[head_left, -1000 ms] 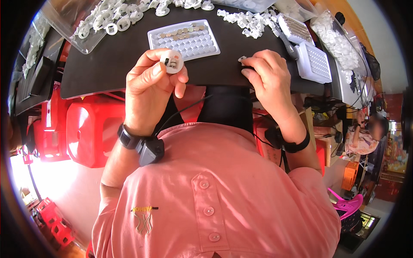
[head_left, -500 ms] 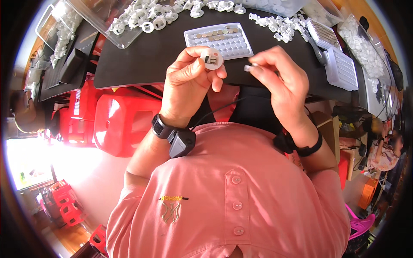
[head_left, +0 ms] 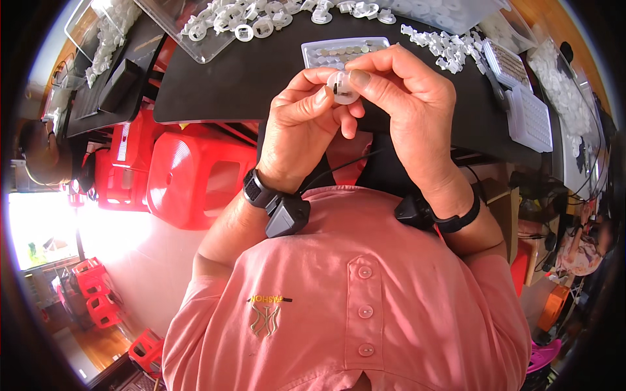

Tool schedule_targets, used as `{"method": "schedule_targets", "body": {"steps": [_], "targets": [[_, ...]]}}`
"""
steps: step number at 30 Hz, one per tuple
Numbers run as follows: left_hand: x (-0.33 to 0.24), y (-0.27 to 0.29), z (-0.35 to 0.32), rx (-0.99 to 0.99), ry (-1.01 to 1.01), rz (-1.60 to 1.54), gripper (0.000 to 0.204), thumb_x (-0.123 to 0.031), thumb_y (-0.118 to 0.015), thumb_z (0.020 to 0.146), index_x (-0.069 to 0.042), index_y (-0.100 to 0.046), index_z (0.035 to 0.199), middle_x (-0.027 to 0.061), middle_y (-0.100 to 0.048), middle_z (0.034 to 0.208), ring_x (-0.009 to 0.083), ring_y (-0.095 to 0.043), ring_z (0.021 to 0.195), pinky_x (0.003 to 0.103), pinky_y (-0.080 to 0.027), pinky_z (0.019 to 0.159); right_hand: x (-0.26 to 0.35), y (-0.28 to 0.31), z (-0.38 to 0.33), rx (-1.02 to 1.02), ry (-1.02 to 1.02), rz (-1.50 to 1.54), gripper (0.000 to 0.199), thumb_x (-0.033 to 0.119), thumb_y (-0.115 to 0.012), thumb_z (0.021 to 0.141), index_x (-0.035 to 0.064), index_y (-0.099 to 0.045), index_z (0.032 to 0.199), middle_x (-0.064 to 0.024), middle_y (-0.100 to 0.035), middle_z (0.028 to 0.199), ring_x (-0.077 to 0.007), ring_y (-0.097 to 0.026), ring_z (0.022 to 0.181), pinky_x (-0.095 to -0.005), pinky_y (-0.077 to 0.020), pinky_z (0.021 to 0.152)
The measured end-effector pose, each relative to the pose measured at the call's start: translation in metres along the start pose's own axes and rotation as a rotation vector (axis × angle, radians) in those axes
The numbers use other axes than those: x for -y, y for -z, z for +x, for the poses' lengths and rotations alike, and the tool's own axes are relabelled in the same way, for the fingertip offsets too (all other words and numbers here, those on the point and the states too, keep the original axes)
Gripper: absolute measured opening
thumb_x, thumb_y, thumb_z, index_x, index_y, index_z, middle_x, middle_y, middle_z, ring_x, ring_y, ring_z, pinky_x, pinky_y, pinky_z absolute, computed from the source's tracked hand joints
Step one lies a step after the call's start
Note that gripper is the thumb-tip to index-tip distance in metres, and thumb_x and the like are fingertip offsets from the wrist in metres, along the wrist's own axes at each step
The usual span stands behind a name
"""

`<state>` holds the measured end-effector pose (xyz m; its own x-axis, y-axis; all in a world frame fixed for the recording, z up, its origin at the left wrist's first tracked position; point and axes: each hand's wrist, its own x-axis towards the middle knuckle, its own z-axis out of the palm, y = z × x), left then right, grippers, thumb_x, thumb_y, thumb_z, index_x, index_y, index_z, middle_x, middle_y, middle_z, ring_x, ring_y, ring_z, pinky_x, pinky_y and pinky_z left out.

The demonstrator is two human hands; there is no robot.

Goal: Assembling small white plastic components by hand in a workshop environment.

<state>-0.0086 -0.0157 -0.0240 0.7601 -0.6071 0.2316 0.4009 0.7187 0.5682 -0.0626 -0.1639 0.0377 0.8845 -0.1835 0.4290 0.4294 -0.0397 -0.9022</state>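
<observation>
My left hand point(head_left: 301, 124) pinches a round white plastic piece point(head_left: 344, 93) between thumb and fingers, above the table's near edge. The piece has a dark slot in its face. From the right, my right hand point(head_left: 420, 107) meets it, thumb and forefinger closed at the piece's upper right edge. The small white plastic part in that pinch is hidden behind the thumb. Just beyond both hands, a white tray point(head_left: 313, 57) with rows of small round metal discs point(head_left: 349, 50) lies on the table, partly covered by my fingers.
Loose white round parts point(head_left: 261, 23) lie along the far side of the dark table point(head_left: 215, 91). Smaller white parts point(head_left: 450, 49) are heaped at the far right, beside two white trays point(head_left: 529, 120) and a bag of parts point(head_left: 564, 85). A red stool point(head_left: 189, 176) stands at left.
My right hand has moved left and up to the round piece, bringing the small white part against it. My left hand still holds the round piece, now slightly further right in view.
</observation>
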Motion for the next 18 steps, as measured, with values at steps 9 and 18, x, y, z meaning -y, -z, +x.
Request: {"method": "schedule_targets", "body": {"steps": [9, 18], "targets": [[0.0007, -0.0023, 0.0012, -0.044, 0.002, 0.064, 0.028, -0.021, -0.065, 0.098, 0.000, -0.060, 0.116, 0.0159, -0.068, 0.100, 0.0256, -0.069, 0.086, 0.032, -0.055, 0.062, -0.0050, -0.0058, -0.0065, -0.059, -0.031, 0.027, 0.008, 0.000, -0.068, 0.092, -0.0049, -0.064, 0.087, -0.0070, -0.066, 0.075, -0.0087, -0.060, 0.058, -0.0236, -0.0496, 0.050], [0.0010, 0.0009, 0.0020, -0.011, 0.000, -0.021, 0.024, -0.014, -0.062, 0.099, 0.003, -0.061, 0.116, 0.0179, -0.068, 0.104, 0.0269, -0.070, 0.084, 0.034, -0.057, 0.064, -0.0053, -0.0082, -0.0077, -0.066, -0.032, 0.074, 0.007, -0.003, -0.067, 0.092, -0.0052, -0.063, 0.087, -0.0085, -0.066, 0.072, -0.0102, -0.062, 0.057, -0.0247, -0.0502, 0.049]]}}
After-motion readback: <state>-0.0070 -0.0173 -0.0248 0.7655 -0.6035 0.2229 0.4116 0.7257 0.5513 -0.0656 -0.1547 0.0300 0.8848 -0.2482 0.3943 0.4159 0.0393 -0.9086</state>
